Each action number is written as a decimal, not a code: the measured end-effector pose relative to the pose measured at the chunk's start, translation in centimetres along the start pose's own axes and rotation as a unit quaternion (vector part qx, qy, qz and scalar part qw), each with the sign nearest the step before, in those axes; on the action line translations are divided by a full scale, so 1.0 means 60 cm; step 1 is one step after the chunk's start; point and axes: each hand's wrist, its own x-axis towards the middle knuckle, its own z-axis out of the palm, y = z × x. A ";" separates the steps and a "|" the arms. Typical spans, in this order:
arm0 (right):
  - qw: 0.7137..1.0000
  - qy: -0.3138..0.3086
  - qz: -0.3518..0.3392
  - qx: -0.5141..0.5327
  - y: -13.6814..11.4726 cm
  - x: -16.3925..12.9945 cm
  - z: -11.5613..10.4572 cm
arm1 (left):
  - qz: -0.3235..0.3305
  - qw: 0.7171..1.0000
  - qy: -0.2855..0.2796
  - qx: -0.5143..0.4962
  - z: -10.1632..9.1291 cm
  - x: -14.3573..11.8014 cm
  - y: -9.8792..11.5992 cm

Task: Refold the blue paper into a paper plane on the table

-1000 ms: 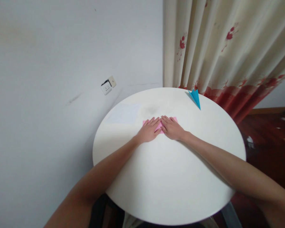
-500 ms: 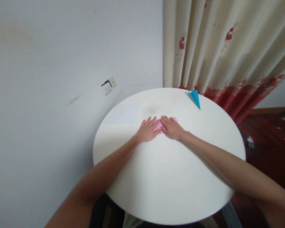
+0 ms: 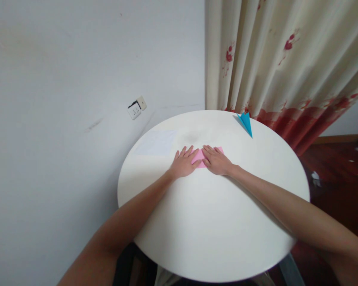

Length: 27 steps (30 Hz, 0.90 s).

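A pink sheet of folded paper lies flat on the white round table. My left hand rests on its left part, palm down with the fingers spread. On its right part lies my right hand, also palm down, fingers stretched out and fairly close together. Between the two hands a strip of the pink paper shows; much of the rest is hidden beneath them.
A blue paper plane sits near the table's far right edge. Toward the far left lies a white sheet. A wall with a socket borders the table on the left, and a patterned curtain hangs behind.
My left hand has slid slightly to the left over the pink paper, so a bit more of it shows between the hands. My right hand has stayed in place.
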 end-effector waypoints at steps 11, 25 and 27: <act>1.000 0.017 0.002 0.000 -0.001 0.001 0.008 | 0.116 0.993 0.031 -0.004 0.007 -0.001 0.009; 1.000 0.015 0.008 0.012 -0.001 0.002 0.008 | 0.138 0.989 0.008 -0.058 0.013 0.007 0.003; 1.000 0.013 0.012 0.013 0.000 0.002 0.007 | 0.134 0.989 0.007 -0.058 0.013 0.007 0.003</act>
